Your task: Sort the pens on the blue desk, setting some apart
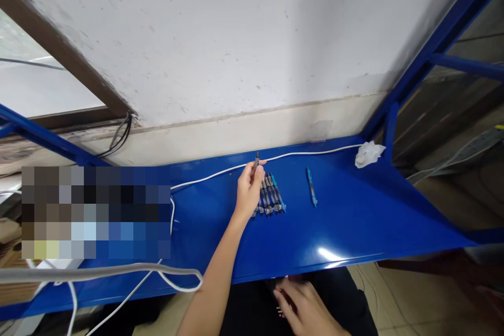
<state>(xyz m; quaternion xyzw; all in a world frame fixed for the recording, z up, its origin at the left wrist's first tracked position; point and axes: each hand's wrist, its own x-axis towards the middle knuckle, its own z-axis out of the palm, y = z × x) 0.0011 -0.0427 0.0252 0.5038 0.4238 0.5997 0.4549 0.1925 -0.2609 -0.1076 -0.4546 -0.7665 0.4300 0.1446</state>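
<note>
Right hand at bottom centre, blurred, grip unclear; left hand pinches a pen mid-frame beside the pen row on the blue worktop.

Bare shelf right of pens

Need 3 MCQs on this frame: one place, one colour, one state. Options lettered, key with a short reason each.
1. Where does the single pen lie, relative to the row of pens?
A. to its right, apart
B. on top of it
C. to its left, touching

2. What colour is the shelf?
A. red
B. blue
C. grey

3. What is the left hand doing?
A. lying flat and empty
B. gripping the white cable
C. holding a pen upright in its fingers

Key:
1 A, since bare shelf shows between them.
2 B, since its whole surface is glossy blue.
3 C, since the dark pen sticks up above the fingers, and the white cable runs behind.
</note>
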